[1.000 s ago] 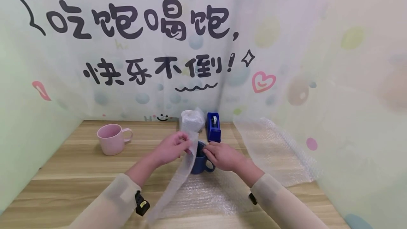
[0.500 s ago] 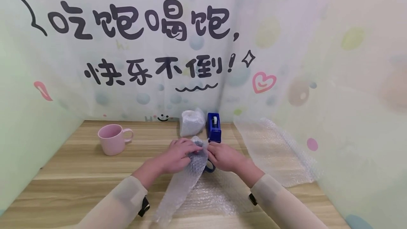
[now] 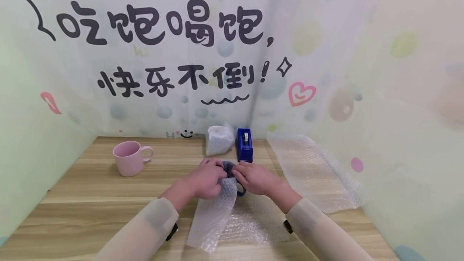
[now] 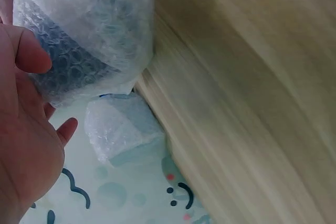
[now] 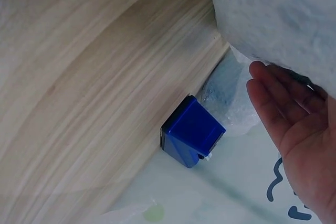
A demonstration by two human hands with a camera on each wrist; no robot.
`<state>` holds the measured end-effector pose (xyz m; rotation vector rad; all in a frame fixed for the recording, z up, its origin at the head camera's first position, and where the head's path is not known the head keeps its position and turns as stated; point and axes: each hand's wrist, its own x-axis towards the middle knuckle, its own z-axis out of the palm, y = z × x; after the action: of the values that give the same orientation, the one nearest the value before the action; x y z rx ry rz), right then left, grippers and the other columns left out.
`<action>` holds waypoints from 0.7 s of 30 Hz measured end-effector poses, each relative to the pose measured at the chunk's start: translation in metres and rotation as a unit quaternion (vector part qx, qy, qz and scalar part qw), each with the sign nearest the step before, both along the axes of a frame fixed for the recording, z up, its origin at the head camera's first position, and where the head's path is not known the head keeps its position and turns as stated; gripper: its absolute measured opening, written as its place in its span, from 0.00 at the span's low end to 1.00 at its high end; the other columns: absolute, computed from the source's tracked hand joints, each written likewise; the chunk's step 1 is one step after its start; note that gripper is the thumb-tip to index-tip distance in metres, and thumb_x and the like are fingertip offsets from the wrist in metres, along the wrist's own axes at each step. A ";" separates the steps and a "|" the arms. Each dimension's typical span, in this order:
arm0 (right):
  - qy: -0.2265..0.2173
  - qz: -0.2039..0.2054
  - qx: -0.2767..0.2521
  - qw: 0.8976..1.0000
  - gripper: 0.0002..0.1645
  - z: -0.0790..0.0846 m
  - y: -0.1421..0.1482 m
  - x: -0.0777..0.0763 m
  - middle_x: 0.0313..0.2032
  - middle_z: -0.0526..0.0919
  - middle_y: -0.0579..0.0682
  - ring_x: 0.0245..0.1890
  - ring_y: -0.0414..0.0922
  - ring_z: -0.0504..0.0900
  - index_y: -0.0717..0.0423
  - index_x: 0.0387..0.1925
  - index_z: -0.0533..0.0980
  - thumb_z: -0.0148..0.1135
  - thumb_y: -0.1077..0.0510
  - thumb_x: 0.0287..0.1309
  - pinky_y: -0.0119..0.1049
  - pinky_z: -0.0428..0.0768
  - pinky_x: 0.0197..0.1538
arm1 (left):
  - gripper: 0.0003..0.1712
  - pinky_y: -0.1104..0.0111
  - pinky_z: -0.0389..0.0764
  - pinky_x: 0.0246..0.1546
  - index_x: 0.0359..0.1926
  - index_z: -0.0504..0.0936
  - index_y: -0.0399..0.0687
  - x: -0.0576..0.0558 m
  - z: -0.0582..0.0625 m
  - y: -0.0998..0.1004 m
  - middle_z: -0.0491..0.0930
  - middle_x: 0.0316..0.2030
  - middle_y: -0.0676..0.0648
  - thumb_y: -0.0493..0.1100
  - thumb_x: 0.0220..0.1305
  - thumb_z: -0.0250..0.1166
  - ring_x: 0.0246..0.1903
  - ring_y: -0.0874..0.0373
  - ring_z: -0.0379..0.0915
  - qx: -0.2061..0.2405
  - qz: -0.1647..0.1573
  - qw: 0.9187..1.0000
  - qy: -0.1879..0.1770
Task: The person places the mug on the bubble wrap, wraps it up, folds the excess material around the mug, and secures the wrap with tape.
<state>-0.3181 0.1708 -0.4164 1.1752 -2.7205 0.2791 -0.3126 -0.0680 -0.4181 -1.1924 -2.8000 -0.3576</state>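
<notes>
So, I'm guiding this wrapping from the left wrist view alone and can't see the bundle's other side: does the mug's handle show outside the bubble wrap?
Observer: Yes, the head view shows the dark blue handle bare, on the right of the blue mug.

Operator: Thanks. Is there any spare wrap?

Observer: A loose sheet lies at the right side of the table, beyond the right hand.

Operator: And is there another mug?

Observer: A pink mug stands upright and unwrapped at the left.
</notes>
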 end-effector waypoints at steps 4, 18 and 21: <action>-0.011 -0.009 -0.003 1.000 0.19 0.002 -0.002 0.001 0.41 0.82 0.45 0.41 0.44 0.83 0.49 0.46 0.83 0.46 0.50 0.88 0.45 0.85 0.48 | 0.21 0.48 0.70 0.70 0.48 0.90 0.49 0.000 0.006 0.004 0.90 0.45 0.49 0.39 0.56 0.57 0.65 0.46 0.73 -0.029 0.015 0.999 0.010; -0.034 -0.024 0.019 0.999 0.21 0.003 -0.007 0.004 0.50 0.86 0.48 0.47 0.45 0.86 0.53 0.55 0.85 0.49 0.48 0.85 0.44 0.88 0.54 | 0.12 0.42 0.71 0.68 0.39 0.87 0.47 -0.002 -0.003 -0.008 0.80 0.55 0.42 0.42 0.68 0.56 0.63 0.40 0.70 0.089 -0.014 0.995 -0.032; -0.033 -0.027 0.023 0.999 0.21 0.004 -0.008 0.004 0.48 0.85 0.47 0.44 0.43 0.84 0.52 0.55 0.84 0.48 0.48 0.84 0.41 0.87 0.52 | 0.17 0.40 0.69 0.66 0.41 0.90 0.44 -0.003 -0.005 -0.012 0.80 0.51 0.45 0.41 0.73 0.54 0.62 0.42 0.68 0.113 -0.027 0.993 -0.002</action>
<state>-0.3141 0.1629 -0.4127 1.1210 -2.8263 0.2541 -0.3152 -0.0804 -0.4235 -1.2158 -2.6464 -0.6603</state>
